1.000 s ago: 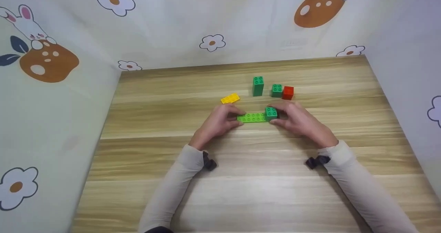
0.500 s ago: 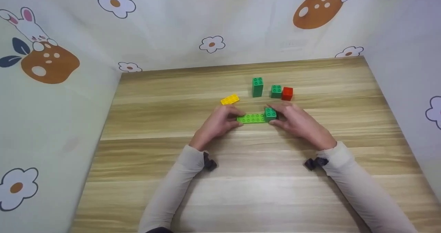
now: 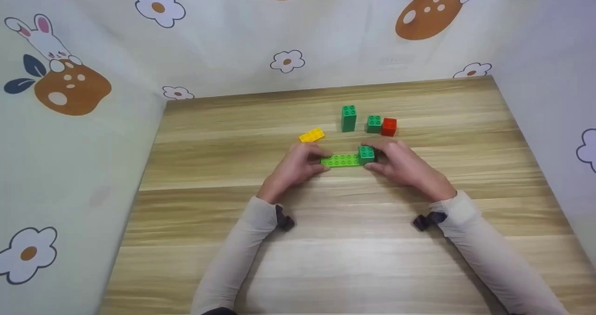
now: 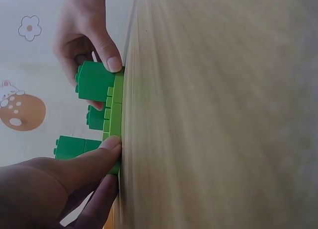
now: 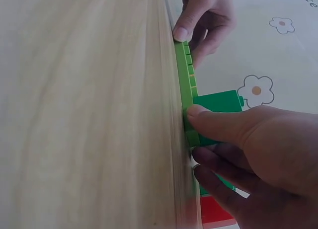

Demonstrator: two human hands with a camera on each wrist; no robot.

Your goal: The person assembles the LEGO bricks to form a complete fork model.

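A long light-green building plate (image 3: 343,160) lies on the wooden table, studs up, with a green building brick (image 3: 366,154) seated on its right end. My left hand (image 3: 299,165) pinches the plate's left end between thumb and fingers, as the left wrist view shows, where the thumb (image 4: 111,142) is on the plate's near edge. At the other end my right hand (image 3: 399,161) grips the green brick. Its thumb (image 5: 198,111) lies low across the brick and the plate edge in the right wrist view, with the fingers round the far end.
Behind the hands stand a tall green brick stack (image 3: 348,118), a smaller green brick (image 3: 374,124) and a red brick (image 3: 389,127) close beside it. A yellow plate (image 3: 311,135) lies just beyond the left hand. Patterned cloth walls (image 3: 223,50) border the table (image 3: 354,240).
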